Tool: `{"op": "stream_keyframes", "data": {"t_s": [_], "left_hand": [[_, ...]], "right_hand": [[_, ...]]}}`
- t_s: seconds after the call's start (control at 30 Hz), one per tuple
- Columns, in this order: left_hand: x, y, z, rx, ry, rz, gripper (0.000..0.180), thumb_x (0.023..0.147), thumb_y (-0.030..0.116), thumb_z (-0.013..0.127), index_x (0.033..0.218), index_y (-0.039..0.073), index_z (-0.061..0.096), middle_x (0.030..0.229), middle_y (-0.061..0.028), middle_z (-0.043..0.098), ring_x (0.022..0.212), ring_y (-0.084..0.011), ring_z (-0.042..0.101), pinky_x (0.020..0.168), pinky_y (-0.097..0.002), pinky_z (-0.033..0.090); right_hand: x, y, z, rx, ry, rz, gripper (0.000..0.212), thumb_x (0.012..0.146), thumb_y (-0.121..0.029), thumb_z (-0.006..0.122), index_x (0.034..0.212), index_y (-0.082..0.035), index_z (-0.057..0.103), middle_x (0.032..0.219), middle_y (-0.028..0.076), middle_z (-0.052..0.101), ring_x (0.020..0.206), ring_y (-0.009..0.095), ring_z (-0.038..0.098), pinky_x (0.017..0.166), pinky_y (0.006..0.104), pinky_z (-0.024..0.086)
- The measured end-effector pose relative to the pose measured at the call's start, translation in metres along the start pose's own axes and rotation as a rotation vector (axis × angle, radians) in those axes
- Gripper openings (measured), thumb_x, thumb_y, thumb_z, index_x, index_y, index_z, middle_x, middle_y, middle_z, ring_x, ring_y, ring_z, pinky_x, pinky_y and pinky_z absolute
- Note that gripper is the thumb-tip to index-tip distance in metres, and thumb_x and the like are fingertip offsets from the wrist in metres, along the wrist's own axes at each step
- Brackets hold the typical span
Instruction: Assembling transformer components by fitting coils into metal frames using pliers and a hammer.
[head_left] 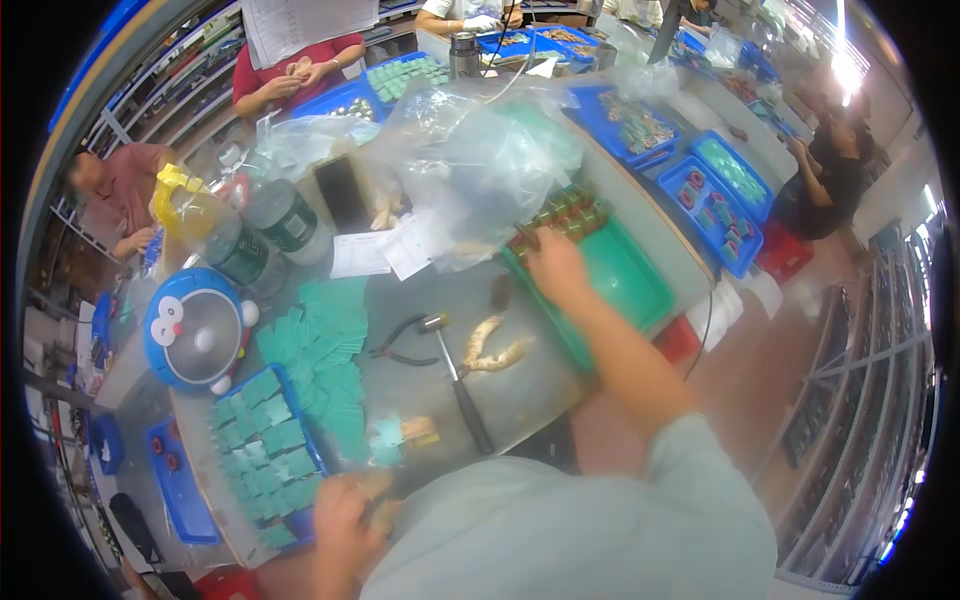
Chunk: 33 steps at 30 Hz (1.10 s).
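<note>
My right hand is at the left side of a green tray, by a row of small red-and-green parts. Its fingers are pinched together at a small dark piece that I cannot make out. Low on the left, my left hand has curled fingers, beside the blue tray filled with green square pieces. Tan bits show next to these fingers; what they hold is blurred. Between my hands lie a hammer, dark-handled pliers and a tool with cream-wrapped handles.
Loose green pieces cover the table's left part, near a blue cartoon-faced fan. Large bottles, papers and clear plastic bags crowd the back. Blue trays stand at right; co-workers sit around.
</note>
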<state>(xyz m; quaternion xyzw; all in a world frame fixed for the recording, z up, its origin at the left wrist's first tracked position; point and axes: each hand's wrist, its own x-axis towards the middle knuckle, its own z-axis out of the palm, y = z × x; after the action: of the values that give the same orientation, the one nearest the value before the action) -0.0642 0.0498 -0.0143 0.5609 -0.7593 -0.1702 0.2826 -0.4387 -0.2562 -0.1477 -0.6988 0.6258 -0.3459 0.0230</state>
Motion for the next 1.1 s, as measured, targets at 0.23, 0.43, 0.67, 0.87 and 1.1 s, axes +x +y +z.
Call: {"op": "stream_keyframes", "data": {"t_s": [0.23, 0.43, 0.67, 0.87, 1.1], "left_hand": [[-0.005, -0.003, 0.002, -0.023, 0.031, -0.058, 0.031, 0.081, 0.022, 0.083, 0.106, 0.006, 0.074, 0.100, -0.0143, 0.072, 0.091, -0.0337, 0.066, 0.081, -0.0413, 0.052], [0.010, -0.002, 0.007, -0.045, 0.014, 0.017, 0.034, 0.077, 0.017, 0.086, 0.108, 0.010, 0.075, 0.097, -0.0099, 0.071, 0.091, -0.0325, 0.065, 0.082, -0.0425, 0.051], [0.006, 0.001, 0.001, -0.030, 0.034, 0.061, 0.032, 0.077, 0.016, 0.085, 0.108, 0.012, 0.076, 0.099, -0.0101, 0.073, 0.091, -0.0319, 0.065, 0.082, -0.0424, 0.051], [0.002, -0.008, -0.004, -0.033, 0.112, 0.022, 0.027, 0.079, 0.018, 0.084, 0.103, 0.008, 0.076, 0.095, -0.0117, 0.074, 0.086, -0.0328, 0.067, 0.079, -0.0403, 0.052], [0.041, -0.017, 0.026, -0.188, 0.168, 0.052, 0.067, 0.081, 0.023, 0.089, 0.138, 0.004, 0.060, 0.123, -0.0191, 0.069, 0.113, -0.0395, 0.065, 0.096, -0.0434, 0.052]], "right_hand": [[-0.009, -0.005, 0.001, 0.035, 0.101, -0.089, 0.026, 0.085, -0.015, 0.078, 0.104, -0.006, 0.062, 0.098, 0.018, 0.066, 0.087, 0.043, 0.066, 0.074, 0.0522, 0.053], [-0.011, -0.034, -0.003, -0.112, 0.018, -0.226, 0.022, 0.085, -0.017, 0.075, 0.101, -0.008, 0.063, 0.091, 0.012, 0.063, 0.086, 0.035, 0.066, 0.074, 0.0496, 0.050], [-0.008, -0.016, 0.014, -0.039, 0.133, -0.118, 0.012, 0.085, -0.011, 0.071, 0.092, -0.006, 0.063, 0.091, 0.015, 0.066, 0.088, 0.040, 0.065, 0.077, 0.0510, 0.051], [0.009, -0.034, -0.066, 0.232, 0.169, 0.010, 0.019, 0.093, -0.017, 0.074, 0.100, -0.001, 0.066, 0.095, 0.019, 0.068, 0.088, 0.042, 0.066, 0.076, 0.0486, 0.051], [-0.076, -0.162, -0.152, 0.902, -0.263, 0.184, 0.009, 0.101, -0.009, 0.069, 0.098, -0.001, 0.067, 0.085, -0.001, 0.066, 0.078, 0.008, 0.059, 0.072, 0.0258, 0.049]]}}
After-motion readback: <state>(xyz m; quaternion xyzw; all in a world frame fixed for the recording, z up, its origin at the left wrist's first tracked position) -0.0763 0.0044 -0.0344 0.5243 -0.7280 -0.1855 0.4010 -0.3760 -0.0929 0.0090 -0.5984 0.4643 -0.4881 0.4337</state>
